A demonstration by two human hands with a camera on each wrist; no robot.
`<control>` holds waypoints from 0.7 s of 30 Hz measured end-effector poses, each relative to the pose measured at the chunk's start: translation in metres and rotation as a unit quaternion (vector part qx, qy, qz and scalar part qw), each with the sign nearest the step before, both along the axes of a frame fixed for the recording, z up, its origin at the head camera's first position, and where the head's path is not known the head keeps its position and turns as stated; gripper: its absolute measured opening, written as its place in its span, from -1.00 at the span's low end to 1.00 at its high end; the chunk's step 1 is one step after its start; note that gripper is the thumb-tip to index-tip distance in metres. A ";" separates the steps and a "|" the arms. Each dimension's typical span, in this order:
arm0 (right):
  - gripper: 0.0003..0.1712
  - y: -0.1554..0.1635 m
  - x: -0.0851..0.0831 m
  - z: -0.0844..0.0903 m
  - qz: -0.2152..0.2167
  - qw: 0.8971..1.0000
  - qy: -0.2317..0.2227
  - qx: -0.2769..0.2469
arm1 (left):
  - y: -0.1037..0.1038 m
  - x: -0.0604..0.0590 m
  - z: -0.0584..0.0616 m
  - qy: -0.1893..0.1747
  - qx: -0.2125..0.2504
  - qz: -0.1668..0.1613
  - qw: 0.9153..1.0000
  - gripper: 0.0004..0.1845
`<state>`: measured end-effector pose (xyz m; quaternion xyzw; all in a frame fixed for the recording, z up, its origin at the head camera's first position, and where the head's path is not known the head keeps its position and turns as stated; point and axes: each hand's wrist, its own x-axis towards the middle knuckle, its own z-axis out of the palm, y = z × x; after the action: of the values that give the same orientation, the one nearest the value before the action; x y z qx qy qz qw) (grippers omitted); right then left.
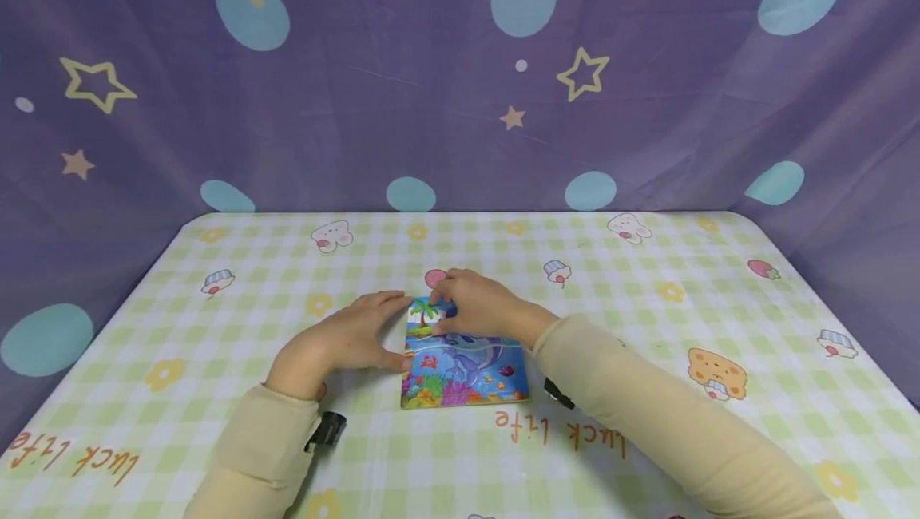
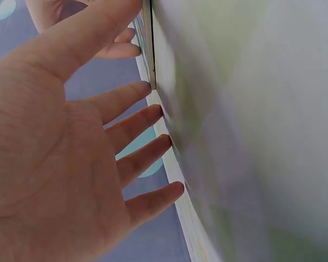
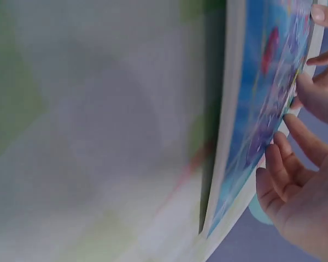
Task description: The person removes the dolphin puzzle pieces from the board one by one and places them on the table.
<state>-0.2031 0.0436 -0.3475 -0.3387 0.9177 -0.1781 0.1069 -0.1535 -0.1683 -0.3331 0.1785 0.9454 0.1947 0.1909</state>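
Puzzle (image 1: 463,363) flat on checked table (image 1: 647,279), near centre; blue sea scene, palm, dolphin, coral, thin pale board; left hand (image 1: 345,337) spread, fingers straight against its left edge; right hand (image 1: 477,305) fingers curled, fingertips on the top corner, pinch unclear; open cloth all round.

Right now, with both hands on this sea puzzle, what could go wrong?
The right hand covers the puzzle board's far corner, so the person may not see whether the piece under its fingers sits flat. The left hand only braces the board's left edge with straight fingers; a hard press could slide the board on the smooth tablecloth. Seated pieces might then pop loose.
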 end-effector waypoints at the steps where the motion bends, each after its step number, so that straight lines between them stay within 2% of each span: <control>1: -0.54 -0.001 0.000 -0.001 -0.004 1.000 0.000 -0.001 | 0.000 0.000 0.000 0.000 0.000 0.002 1.000 0.03; 21: -0.54 -0.018 0.000 0.005 -0.050 0.998 -0.038 0.006 | 0.001 0.003 0.002 -0.001 -0.002 0.014 1.000 0.03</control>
<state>-0.2029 0.0251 -0.3427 -0.2842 0.9299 -0.1905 0.1351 -0.1505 -0.1670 -0.3313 0.1644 0.9480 0.1960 0.1895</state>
